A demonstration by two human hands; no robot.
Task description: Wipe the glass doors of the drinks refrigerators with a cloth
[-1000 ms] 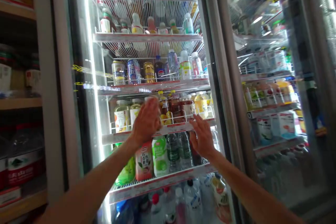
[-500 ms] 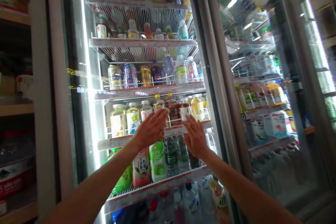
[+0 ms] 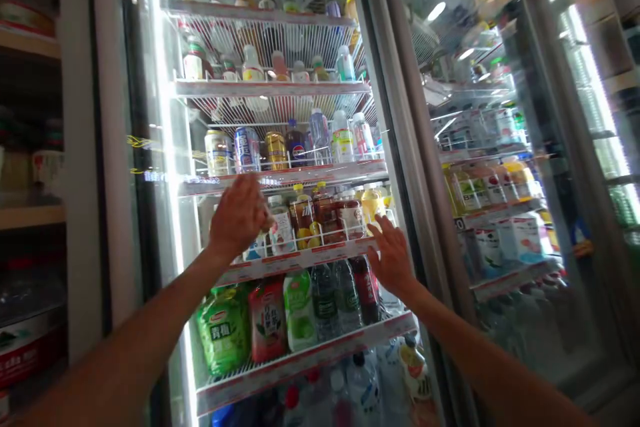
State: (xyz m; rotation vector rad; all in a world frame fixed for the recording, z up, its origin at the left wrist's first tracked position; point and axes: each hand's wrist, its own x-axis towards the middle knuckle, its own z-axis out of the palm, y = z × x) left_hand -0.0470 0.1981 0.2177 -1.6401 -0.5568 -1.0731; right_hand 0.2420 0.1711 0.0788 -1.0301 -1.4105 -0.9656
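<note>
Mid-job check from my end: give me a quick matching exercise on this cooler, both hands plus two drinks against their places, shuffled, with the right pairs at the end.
Column one
1. Left hand
2. Right hand
3. Gold can
4. Wide green bottle

Column two
A. Between a blue can and a dark bottle
B. In view just below a yellow bottle, fingers extended
C. Left end of its row, beside a red bottle
D. In front of the left part of a bottle row, hiding some of it

Right pairs: 1-D, 2-B, 3-A, 4-C

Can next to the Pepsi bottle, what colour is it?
The can is gold; head view.
</note>
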